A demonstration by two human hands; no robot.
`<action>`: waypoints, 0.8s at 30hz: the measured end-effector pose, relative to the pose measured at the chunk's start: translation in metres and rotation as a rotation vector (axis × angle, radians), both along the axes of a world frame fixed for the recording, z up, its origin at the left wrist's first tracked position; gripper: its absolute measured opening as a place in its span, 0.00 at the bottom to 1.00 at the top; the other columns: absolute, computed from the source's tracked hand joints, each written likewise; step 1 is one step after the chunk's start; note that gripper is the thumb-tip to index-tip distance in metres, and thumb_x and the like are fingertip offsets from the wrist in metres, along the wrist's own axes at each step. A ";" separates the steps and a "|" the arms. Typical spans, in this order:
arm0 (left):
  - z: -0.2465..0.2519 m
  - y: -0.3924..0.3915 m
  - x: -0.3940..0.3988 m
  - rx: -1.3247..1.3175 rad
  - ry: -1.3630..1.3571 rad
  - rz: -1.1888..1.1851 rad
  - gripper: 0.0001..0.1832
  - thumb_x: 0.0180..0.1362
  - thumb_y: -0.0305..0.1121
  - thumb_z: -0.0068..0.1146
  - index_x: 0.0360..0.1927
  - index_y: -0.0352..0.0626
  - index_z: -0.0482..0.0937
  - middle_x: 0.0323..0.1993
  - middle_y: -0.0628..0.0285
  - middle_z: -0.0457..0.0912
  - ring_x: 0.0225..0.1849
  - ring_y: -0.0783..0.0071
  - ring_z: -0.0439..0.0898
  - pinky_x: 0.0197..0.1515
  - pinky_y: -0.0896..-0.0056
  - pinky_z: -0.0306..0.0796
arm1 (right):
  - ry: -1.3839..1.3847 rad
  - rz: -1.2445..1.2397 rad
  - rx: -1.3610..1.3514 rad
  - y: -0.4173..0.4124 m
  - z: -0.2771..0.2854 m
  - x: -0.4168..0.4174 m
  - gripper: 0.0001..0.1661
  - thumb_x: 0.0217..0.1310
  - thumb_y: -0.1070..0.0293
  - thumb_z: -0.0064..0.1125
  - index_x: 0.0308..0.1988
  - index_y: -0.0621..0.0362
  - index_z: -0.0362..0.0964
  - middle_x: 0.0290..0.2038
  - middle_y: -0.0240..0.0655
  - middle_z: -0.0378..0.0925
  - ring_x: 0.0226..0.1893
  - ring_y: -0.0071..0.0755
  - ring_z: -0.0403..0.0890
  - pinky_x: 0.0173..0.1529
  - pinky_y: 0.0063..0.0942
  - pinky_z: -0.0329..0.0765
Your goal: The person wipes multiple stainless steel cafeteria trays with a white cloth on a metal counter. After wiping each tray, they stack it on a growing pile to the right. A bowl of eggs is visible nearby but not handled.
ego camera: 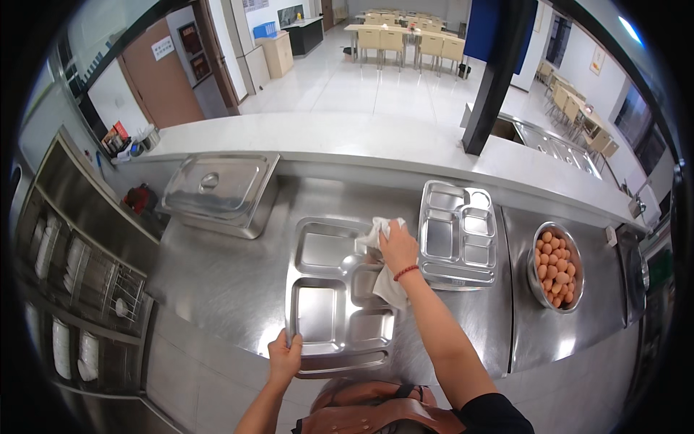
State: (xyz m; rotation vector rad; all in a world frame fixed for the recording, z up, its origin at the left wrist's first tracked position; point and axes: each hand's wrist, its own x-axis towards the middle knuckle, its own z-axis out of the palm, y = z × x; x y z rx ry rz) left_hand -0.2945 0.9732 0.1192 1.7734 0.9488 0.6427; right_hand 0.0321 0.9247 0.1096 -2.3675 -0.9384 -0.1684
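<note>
In front of me is a stainless steel compartment tray (320, 312), its near edge reaching past the front of the steel worktable (233, 293). My left hand (284, 355) grips the tray's near left rim, thumb on top. A white cloth (391, 287) is bunched under my right hand (399, 247), which presses it on the tray's far right part. Some of the cloth hangs down along the right edge and covers part of a compartment there. To the right of this hand lie more compartment trays (440, 233), apparently stacked, with their hollows facing up.
A lidded steel food pan (217, 190) stands at the back left. On the right, a steel bowl (532, 271) holds several brown eggs (554, 271). A white ledge (347, 133) with a dark post (490, 108) runs behind the worktable. At left is a dish cabinet (81, 238).
</note>
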 end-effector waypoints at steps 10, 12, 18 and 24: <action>-0.005 -0.003 0.044 0.038 -0.087 0.013 0.12 0.61 0.32 0.52 0.24 0.36 0.72 0.13 0.72 0.65 0.19 0.86 0.59 0.20 0.76 0.55 | -0.253 0.504 0.026 0.003 0.043 -0.104 0.20 0.52 0.60 0.58 0.45 0.51 0.68 0.33 0.43 0.71 0.26 0.46 0.78 0.27 0.38 0.75; -0.007 0.006 0.056 0.059 -0.118 0.066 0.13 0.62 0.34 0.52 0.24 0.36 0.72 0.14 0.73 0.64 0.19 0.86 0.59 0.20 0.76 0.55 | -0.161 0.548 0.002 -0.015 0.025 -0.136 0.22 0.49 0.61 0.59 0.45 0.52 0.67 0.30 0.41 0.70 0.26 0.45 0.78 0.25 0.37 0.74; 0.002 0.006 0.057 0.088 -0.146 0.054 0.15 0.65 0.35 0.50 0.25 0.36 0.72 0.16 0.75 0.63 0.21 0.87 0.57 0.21 0.78 0.53 | -0.072 0.847 -0.160 -0.067 0.029 -0.143 0.19 0.51 0.57 0.58 0.44 0.51 0.70 0.31 0.41 0.72 0.25 0.43 0.79 0.25 0.38 0.75; 0.000 0.003 0.095 0.042 -0.205 0.007 0.16 0.64 0.36 0.51 0.23 0.36 0.69 0.14 0.74 0.61 0.19 0.86 0.56 0.20 0.76 0.52 | -0.046 0.232 -0.172 -0.129 0.004 -0.053 0.19 0.51 0.58 0.61 0.43 0.52 0.70 0.36 0.42 0.74 0.26 0.49 0.78 0.28 0.39 0.75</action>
